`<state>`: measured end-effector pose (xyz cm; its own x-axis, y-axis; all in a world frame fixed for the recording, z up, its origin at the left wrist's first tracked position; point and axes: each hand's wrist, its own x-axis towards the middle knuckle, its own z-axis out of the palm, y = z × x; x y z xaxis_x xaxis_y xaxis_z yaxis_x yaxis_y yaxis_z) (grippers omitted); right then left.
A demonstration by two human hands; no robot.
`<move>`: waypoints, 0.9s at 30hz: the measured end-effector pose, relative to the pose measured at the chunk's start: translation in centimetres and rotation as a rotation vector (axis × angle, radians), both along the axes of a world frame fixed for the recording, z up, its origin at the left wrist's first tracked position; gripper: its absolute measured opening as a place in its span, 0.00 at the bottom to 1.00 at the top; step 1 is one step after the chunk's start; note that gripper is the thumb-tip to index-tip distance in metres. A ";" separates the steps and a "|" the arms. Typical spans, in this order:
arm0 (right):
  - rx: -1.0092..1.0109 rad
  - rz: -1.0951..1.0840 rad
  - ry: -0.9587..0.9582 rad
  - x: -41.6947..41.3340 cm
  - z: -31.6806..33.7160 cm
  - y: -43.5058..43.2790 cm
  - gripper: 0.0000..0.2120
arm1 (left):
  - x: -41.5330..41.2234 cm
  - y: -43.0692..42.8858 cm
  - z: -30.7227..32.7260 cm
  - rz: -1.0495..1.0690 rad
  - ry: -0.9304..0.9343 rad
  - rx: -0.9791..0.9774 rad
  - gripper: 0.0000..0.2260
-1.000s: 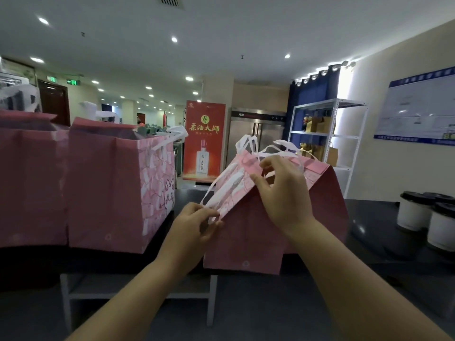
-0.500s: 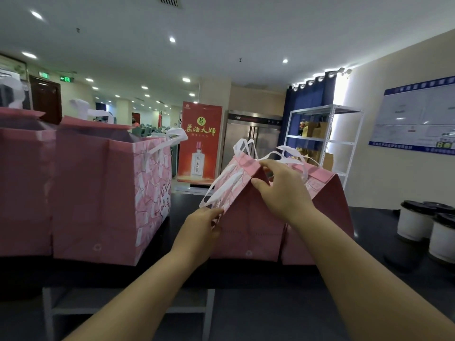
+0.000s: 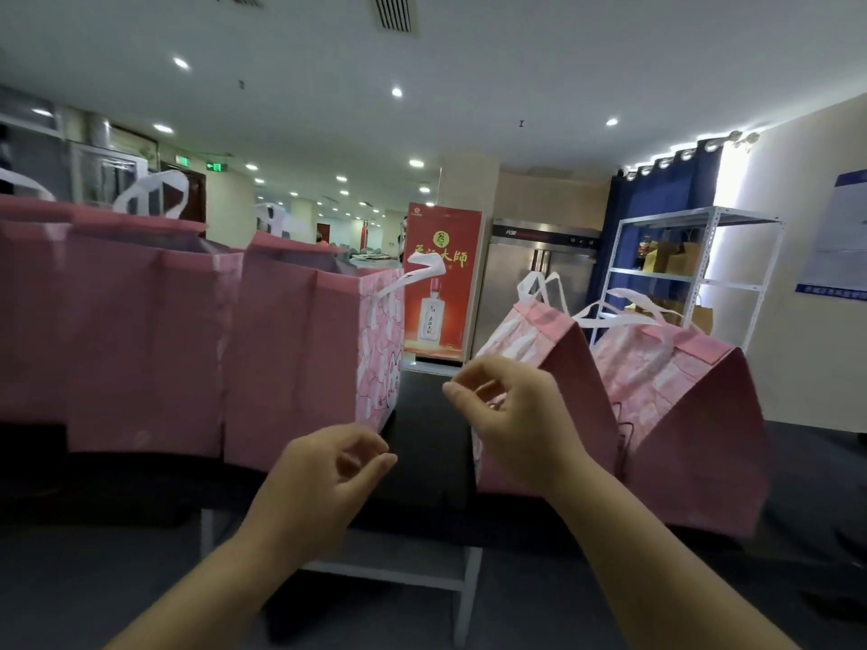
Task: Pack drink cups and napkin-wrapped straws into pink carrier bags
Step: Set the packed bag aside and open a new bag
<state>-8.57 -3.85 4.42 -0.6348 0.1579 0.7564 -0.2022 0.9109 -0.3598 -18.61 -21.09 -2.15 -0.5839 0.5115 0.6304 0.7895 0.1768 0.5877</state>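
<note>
Seen from the head camera, a person's two hands hover before a row of pink carrier bags on a dark surface (image 3: 424, 415). The left hand (image 3: 323, 476) hangs with its fingers loosely curled and nothing in it. The right hand (image 3: 520, 415) is raised in front of the near folded bag (image 3: 581, 396), its fingers curled. Whether it grips a white handle cannot be told.

That bag stands on its base with its long axis upright. Its top is pinched narrow and its handles point up, with the patterned face turned left. A second folded bag (image 3: 694, 415) stands just beside it at right. Two open bags, the middle bag (image 3: 300, 363) and the far-left bag (image 3: 108, 330), stand mouth-up at left.

Behind them are a red banner (image 3: 443, 283), a steel refrigerator (image 3: 539, 274), a white shelf rack (image 3: 699, 279) and a blue curtain (image 3: 657, 204), under recessed ceiling lights.
</note>
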 end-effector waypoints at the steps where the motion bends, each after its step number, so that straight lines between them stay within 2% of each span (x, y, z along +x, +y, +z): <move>1: 0.000 0.018 -0.046 -0.8 -0.1 -0.7 0.04 | -0.5 -1.1 0.0 0.027 -0.007 0.002 0.02; 4: -0.014 0.013 -0.107 -3.7 -0.2 -2.3 0.08 | -2.4 -3.8 0.4 0.122 -0.018 0.020 0.04; 9: -0.176 -0.037 -0.197 -7.8 1.4 -4.1 0.27 | -5.3 -6.6 2.0 0.231 0.021 0.060 0.04; 11: -0.181 -0.060 -0.208 -9.1 2.0 -4.4 0.31 | -6.2 -7.0 2.8 0.256 0.025 0.086 0.03; 14: -0.159 -0.106 -0.214 -10.7 2.6 -4.3 0.26 | -7.5 -6.8 3.8 0.287 0.035 0.118 0.03; 17: -0.193 -0.096 -0.169 -11.1 2.8 -4.0 0.10 | -8.7 -6.0 4.6 0.321 0.058 0.146 0.06; 19: -0.192 -0.101 -0.118 -10.7 2.6 -3.7 0.03 | -9.1 -5.4 5.1 0.355 0.074 0.167 0.11; 24: -0.144 -0.084 -0.018 -7.6 2.3 -3.2 0.03 | -8.5 -4.0 5.9 0.413 0.039 0.248 0.20; 27: -0.154 -0.042 0.018 -5.4 2.1 -3.0 0.03 | -7.2 -3.4 5.9 0.356 0.035 0.238 0.18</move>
